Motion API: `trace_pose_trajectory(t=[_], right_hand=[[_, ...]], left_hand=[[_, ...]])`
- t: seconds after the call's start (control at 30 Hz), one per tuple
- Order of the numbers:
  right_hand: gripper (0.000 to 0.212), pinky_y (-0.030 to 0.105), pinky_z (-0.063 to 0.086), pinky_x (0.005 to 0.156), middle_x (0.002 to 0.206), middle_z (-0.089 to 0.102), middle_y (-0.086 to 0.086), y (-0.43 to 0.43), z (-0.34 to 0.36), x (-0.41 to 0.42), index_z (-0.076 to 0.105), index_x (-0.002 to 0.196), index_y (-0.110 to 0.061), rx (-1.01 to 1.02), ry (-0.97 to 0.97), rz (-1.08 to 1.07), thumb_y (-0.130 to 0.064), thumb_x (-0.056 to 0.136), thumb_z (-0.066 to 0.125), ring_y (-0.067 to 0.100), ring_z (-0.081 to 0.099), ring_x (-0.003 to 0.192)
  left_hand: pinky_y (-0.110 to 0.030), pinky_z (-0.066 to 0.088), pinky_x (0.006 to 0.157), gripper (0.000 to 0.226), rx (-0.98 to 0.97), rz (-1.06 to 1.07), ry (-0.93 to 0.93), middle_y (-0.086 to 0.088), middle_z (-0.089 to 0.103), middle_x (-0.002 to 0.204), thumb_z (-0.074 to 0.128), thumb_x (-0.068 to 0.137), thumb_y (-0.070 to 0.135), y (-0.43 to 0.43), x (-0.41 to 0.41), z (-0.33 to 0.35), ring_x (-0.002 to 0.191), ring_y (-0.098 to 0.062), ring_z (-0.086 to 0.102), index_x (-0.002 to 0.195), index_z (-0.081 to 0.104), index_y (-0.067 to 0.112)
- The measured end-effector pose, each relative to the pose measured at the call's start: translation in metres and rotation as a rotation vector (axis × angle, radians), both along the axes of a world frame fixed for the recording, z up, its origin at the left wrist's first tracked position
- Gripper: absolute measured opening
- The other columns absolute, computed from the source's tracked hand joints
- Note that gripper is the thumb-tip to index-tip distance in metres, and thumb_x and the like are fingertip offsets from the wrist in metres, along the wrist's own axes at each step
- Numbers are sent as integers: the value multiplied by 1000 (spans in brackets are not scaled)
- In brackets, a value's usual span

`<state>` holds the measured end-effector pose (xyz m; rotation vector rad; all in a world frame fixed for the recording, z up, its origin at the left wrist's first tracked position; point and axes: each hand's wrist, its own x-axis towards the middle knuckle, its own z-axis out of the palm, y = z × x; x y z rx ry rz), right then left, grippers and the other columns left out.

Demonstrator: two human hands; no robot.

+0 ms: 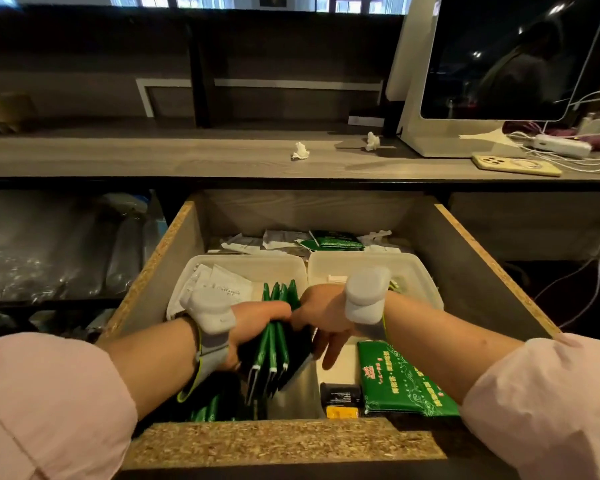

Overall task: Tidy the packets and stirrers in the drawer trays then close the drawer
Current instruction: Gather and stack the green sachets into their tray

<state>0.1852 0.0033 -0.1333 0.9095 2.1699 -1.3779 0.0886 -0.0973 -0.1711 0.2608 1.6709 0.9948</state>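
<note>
Drawer (492, 258) stood open, centre frame. Left tray (243, 263) sat inside it. The green packets (274, 351) were over the tray's near end, centre frame, bundled on edge.

Long axis ran from lower frame to upper frame. Far tips were raised and pointed to upper centre; white-edged ends were lowest.

Left hand (253, 327) gripped the bundle, fingers curled round its left face. Right hand (326, 317) lay against its right face, fingers loosely straight, pointing down, holding nothing.

Risk, judged: with a one-sided grip, outer packets could fan out and slide over the tray wall. Raised tips could snag the counter (153, 157) on closing.
</note>
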Motion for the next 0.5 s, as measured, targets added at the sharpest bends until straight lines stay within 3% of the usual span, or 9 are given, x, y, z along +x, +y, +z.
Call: trace_pose_trajectory(t=[0.07, 0.17, 0.23, 0.3, 0.43, 0.5], right_hand=[[30, 32, 56, 45, 71, 61, 12, -2, -7, 0, 57, 107, 8, -10, -66, 50, -16, 95, 43, 19, 61, 52], [27, 29, 56, 44, 48, 65, 7, 0, -11, 0, 56, 75, 0, 27, -107, 97, -17, 94, 45, 10, 60, 35], [28, 20, 54, 43, 55, 69, 9, -2, -12, 1, 55, 68, -7, 128, -118, 201, -19, 93, 47, 3, 54, 28], [26, 18, 52, 40, 72, 67, 15, -3, -16, 2, 57, 74, -5, 125, -155, 250, -22, 93, 49, 5, 55, 29], [23, 32, 57, 59, 91, 66, 22, 1, -16, 7, 59, 98, -1, -129, -207, 212, -21, 93, 47, 20, 64, 53], [34, 34, 57, 60, 101, 65, 27, 6, -17, 5, 56, 117, 6, -159, -221, 224, -16, 94, 45, 23, 64, 63]], left_hand=[[-38, 52, 75, 19, 40, -5, 1, -18, 64, 73, 58, 78, 15, -6, 7, -6, 67, -31, 62, 86, 64, -2], [-33, 53, 68, 17, 17, -25, -61, -16, 64, 74, 55, 81, 13, -11, 8, -12, 64, -26, 62, 87, 62, -2], [-30, 48, 69, 18, -69, -135, -12, -13, 59, 85, 53, 85, 21, -13, 10, -14, 72, -24, 56, 88, 60, 5], [-24, 43, 58, 15, -138, -224, 124, -6, 57, 75, 56, 84, 28, -15, 10, -12, 67, -20, 54, 81, 60, 13], [-23, 35, 53, 18, -39, -169, 293, -9, 43, 68, 61, 85, 24, -8, -7, 8, 57, -23, 42, 76, 51, 11], [-25, 40, 58, 8, 7, -175, 501, -8, 55, 77, 58, 87, 20, -3, -13, 20, 68, -23, 51, 85, 58, 12]])
